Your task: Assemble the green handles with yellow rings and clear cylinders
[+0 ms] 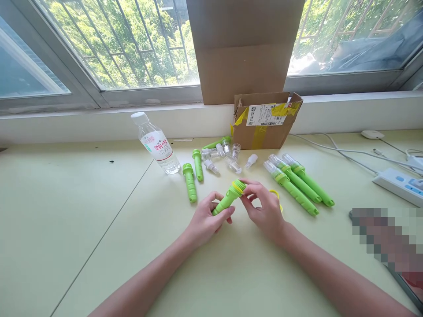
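Note:
My left hand (206, 218) is wrapped around a green ribbed plastic handle (224, 202), tilted up to the right. A yellow ring (237, 186) sits around the handle's threaded upper end. My right hand (264, 207) pinches at that ring, thumb and fingers closed on its right side. On the table behind my right hand lie loose yellow rings (274, 192), partly hidden by it. To the right are three green handles (300, 196) fitted with clear ribbed caps. Beyond my left hand lie loose green handles (190, 185) and several clear caps (234, 165).
A water bottle (160, 147) stands at the back left. An opened cardboard box (243, 132) rests against the wall below the window. On the right are a white power strip (398, 182), cables (340, 152) and a phone-like flat object (403, 281), partly pixelated.

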Demonstrator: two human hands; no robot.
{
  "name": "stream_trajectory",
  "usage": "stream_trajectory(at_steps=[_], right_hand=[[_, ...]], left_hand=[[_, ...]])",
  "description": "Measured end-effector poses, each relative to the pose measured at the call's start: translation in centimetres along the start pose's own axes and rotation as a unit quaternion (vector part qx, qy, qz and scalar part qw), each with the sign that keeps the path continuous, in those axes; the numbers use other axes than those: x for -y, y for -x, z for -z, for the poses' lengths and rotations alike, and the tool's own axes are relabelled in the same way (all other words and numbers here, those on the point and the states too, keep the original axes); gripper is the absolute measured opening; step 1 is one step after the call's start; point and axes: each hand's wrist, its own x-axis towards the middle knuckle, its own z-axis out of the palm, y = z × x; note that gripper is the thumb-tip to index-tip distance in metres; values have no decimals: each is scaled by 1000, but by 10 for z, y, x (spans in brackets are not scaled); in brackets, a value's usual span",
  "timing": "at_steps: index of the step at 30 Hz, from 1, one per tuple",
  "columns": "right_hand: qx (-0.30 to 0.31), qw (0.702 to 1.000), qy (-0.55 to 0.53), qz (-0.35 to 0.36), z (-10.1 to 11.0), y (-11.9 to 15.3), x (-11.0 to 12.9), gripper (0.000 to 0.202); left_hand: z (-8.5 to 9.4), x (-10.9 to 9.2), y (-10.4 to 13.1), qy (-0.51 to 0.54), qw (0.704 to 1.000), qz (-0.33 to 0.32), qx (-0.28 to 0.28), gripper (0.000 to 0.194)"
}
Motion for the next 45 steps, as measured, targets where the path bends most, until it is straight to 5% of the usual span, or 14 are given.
stream_trajectory(at_steps=[6,20,35,45], right_hand=[[0,1000,17,4,1,0,1,21],[-9,1000,7,7,2,-3,4,18],[-18,1000,11,20,1,-5,7,20],[-15,1000,20,8,2,-4,6,16]], left_hand=[[0,-3,0,-19,999,-19,-20,28],[4,-3,-1,17,998,-27,62,31],[-4,-2,1,26,997,-36,-59,27],[-3,-4,0,-15,998,-50,-27,29]])
